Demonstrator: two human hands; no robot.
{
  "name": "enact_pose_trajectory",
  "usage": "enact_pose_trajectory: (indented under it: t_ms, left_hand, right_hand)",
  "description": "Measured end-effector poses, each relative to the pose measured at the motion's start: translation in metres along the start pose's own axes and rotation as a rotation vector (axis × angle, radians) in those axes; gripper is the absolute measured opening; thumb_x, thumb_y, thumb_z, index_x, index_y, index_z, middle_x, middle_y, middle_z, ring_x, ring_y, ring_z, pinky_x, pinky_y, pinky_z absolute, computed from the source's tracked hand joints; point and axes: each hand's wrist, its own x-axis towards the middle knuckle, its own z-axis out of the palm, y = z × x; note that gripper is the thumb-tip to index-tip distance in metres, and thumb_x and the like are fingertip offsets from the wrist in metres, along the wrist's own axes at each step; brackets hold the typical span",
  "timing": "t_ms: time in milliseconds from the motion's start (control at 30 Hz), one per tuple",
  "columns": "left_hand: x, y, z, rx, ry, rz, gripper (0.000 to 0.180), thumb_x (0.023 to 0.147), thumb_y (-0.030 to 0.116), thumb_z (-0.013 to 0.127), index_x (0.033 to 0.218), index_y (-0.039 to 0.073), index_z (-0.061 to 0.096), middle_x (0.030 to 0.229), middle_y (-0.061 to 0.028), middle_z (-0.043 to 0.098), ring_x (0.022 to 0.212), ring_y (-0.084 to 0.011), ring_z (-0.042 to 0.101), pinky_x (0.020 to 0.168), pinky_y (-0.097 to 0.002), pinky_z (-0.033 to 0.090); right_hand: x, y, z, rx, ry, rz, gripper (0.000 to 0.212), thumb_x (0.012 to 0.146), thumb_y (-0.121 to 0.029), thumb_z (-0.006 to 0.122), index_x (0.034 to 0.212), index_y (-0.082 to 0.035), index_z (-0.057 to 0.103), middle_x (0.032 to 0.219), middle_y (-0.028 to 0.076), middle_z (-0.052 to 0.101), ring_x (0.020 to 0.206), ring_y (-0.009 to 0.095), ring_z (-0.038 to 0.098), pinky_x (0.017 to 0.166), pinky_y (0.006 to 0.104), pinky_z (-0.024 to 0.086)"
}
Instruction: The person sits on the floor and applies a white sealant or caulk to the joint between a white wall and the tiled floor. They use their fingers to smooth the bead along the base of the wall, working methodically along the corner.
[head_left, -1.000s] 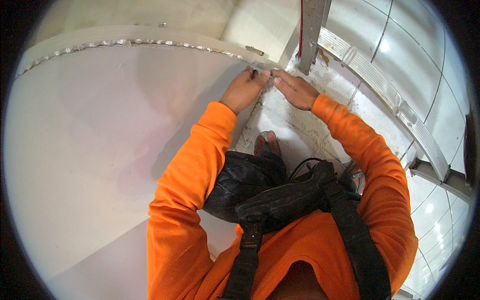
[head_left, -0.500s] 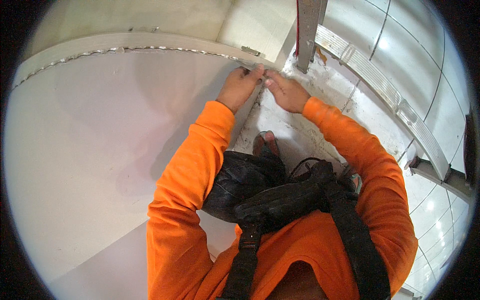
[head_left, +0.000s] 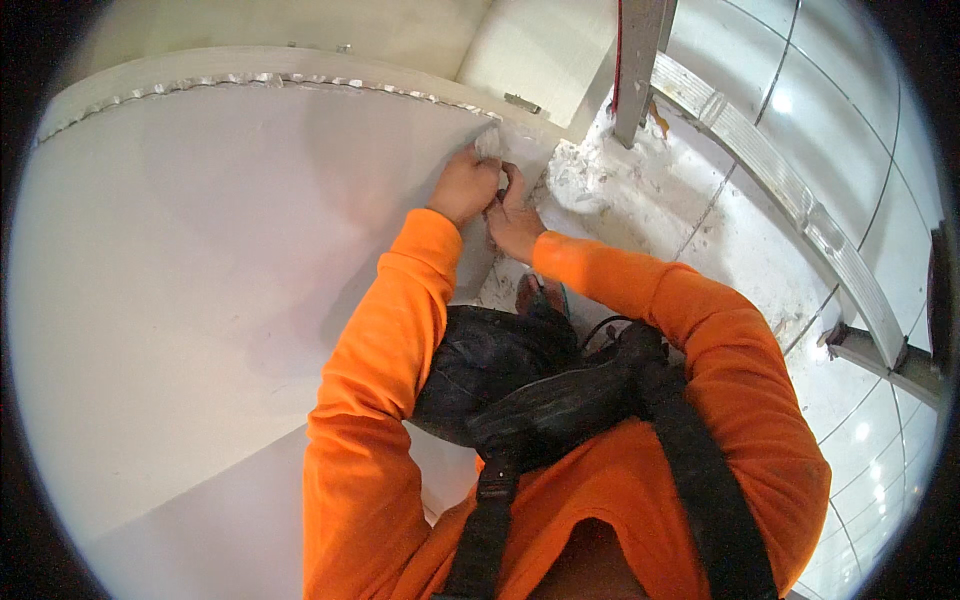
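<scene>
A large pale panel (head_left: pixel 220 270) fills the left side, with a ragged whitish strip (head_left: pixel 240 79) along its far edge. Near the far right corner of that panel, my left hand (head_left: pixel 463 187) is closed on a small, crumpled, translucent whitish piece (head_left: pixel 487 143) that sticks up past the fingers. My right hand (head_left: pixel 517 225) is against it on the right, fingers bent and closed toward the left fingertips. Whatever lies between the right fingers is hidden.
A metal ladder (head_left: pixel 790 190) lies across the right side over white floor tiles (head_left: pixel 840 90), beside an upright metal post (head_left: pixel 640 70). White dust and debris (head_left: pixel 600 175) cover the floor by the corner. A black bag (head_left: pixel 560 400) hangs at my front.
Both hands have drawn back from the far corner of the panel; my right hand has come left and nearer. The whitish piece now shows above my left fingers.
</scene>
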Motion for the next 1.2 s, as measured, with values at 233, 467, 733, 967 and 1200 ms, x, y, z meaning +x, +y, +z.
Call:
enact_pose_trajectory:
  t_ms: [233,467,733,967,1200]
  left_hand:
    - [0.006,0.002,0.011,-0.357,-0.257,0.022,0.041,0.091,0.03,0.057,0.113,-0.004,0.057,0.104,-0.0106,0.063,0.092,-0.0199,0.062,0.079,-0.0311,0.047]
    - [0.003,0.011,0.003,-0.309,-0.279,0.036,0.058,0.093,0.035,0.056,0.131,-0.007,0.043,0.121,-0.0138,0.056,0.103,-0.0215,0.059,0.086,-0.0312,0.046]
    - [0.01,0.004,0.01,-0.284,-0.209,0.034,0.064,0.093,0.039,0.055,0.133,-0.009,0.04,0.124,-0.0149,0.056,0.106,-0.0228,0.059,0.086,-0.0316,0.046]
    - [0.022,-0.008,0.015,-0.255,-0.109,0.027,0.053,0.093,0.04,0.056,0.122,-0.004,0.051,0.114,-0.0115,0.059,0.098,-0.0195,0.059,0.08,-0.0292,0.046]
    - [0.021,0.01,0.012,-0.325,0.034,-0.021,0.047,0.091,0.036,0.056,0.105,-0.009,0.06,0.097,-0.0199,0.066,0.088,-0.0288,0.062,0.081,-0.037,0.046]
  right_hand:
    - [-0.014,0.033,-0.067,-0.14,0.126,-0.315,0.043,0.099,-0.036,0.04,0.13,-0.008,0.043,0.108,0.025,0.062,0.104,0.041,0.059,0.091,0.044,0.044]
    - [-0.013,-0.014,-0.11,-0.247,-0.052,-0.199,0.042,0.098,-0.037,0.04,0.126,-0.007,0.048,0.108,0.023,0.062,0.103,0.039,0.06,0.09,0.0428,0.046]
    - [-0.004,-0.011,-0.115,-0.309,-0.034,-0.28,0.045,0.098,-0.04,0.038,0.126,-0.006,0.048,0.107,0.024,0.062,0.102,0.039,0.06,0.089,0.0434,0.046]
    - [0.002,-0.033,-0.125,-0.356,-0.144,-0.175,0.047,0.097,-0.041,0.04,0.125,-0.004,0.049,0.11,0.024,0.061,0.103,0.039,0.06,0.091,0.0436,0.045]
    - [0.005,0.007,-0.075,-0.093,-0.011,-0.255,0.046,0.096,-0.034,0.048,0.13,-0.004,0.039,0.11,0.028,0.058,0.105,0.037,0.059,0.092,0.0426,0.044]
